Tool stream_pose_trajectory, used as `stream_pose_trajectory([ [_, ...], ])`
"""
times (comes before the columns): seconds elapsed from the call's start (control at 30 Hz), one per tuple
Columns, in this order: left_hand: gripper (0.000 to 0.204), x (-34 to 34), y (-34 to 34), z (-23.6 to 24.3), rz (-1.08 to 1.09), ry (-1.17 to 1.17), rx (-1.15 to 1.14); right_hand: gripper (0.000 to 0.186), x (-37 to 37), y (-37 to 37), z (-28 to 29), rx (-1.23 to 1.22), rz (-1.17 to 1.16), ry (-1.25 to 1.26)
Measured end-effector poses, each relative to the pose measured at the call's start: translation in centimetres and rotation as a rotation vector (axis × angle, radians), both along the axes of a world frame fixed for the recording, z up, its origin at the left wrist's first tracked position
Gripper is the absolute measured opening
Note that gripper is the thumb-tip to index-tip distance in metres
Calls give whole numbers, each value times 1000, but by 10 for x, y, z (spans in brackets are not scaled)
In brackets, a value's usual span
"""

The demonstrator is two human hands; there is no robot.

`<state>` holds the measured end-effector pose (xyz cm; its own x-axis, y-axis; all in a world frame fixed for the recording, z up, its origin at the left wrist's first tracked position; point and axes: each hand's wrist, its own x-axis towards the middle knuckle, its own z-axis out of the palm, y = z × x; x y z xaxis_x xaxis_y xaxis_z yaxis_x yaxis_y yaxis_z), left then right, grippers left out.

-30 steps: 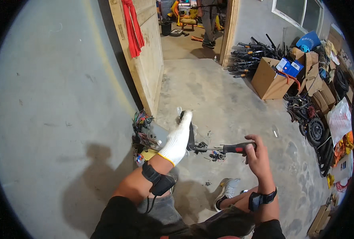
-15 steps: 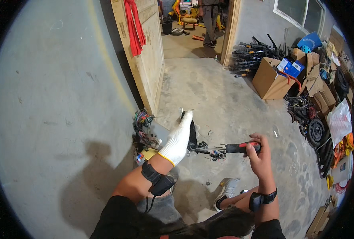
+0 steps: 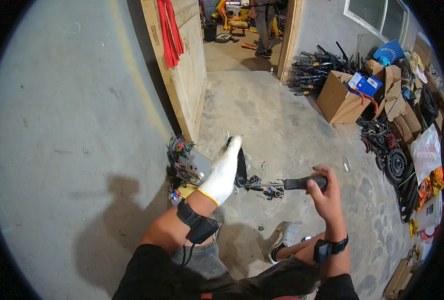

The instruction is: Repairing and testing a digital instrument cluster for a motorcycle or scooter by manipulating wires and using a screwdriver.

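My left hand, in a white knit glove, is flat against a black upright part, fingers stretched along it. My bare right hand is closed on the black handle of a screwdriver, whose thin shaft runs left into the black part. A bundle of coloured wires hangs just left of my gloved hand, by a grey wall. Both wrists carry black bands.
A wooden door with a red cloth stands open ahead. Cardboard boxes, black metal parts, tyres and cables pile along the right wall. A person stands in the far doorway. My white shoe rests on the concrete floor.
My right hand with the screwdriver has shifted slightly, staying level at the black part. My gloved left hand has kept its place.
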<state>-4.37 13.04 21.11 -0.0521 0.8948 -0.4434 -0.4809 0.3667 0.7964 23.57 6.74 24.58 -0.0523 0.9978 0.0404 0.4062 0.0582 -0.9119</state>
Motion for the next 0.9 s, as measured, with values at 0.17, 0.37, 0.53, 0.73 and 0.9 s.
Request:
stream_pose_trajectory([
  [0.17,43,1,-2,1,-8,-5,26,50,-5,-2,-6,521,115,108],
  [0.37,38,-2,-3,-5,-19,-41,7,45,-5,-10,4,-41,-50,159],
  [0.53,36,1,-4,4,-46,-130,3,39,-8,-9,-4,218,5,352],
  [0.73,33,6,-4,11,-39,-224,13,34,-5,-4,-5,326,15,429],
  [0.9,35,6,-11,18,-68,-209,17,30,-3,-6,-6,338,4,415],
])
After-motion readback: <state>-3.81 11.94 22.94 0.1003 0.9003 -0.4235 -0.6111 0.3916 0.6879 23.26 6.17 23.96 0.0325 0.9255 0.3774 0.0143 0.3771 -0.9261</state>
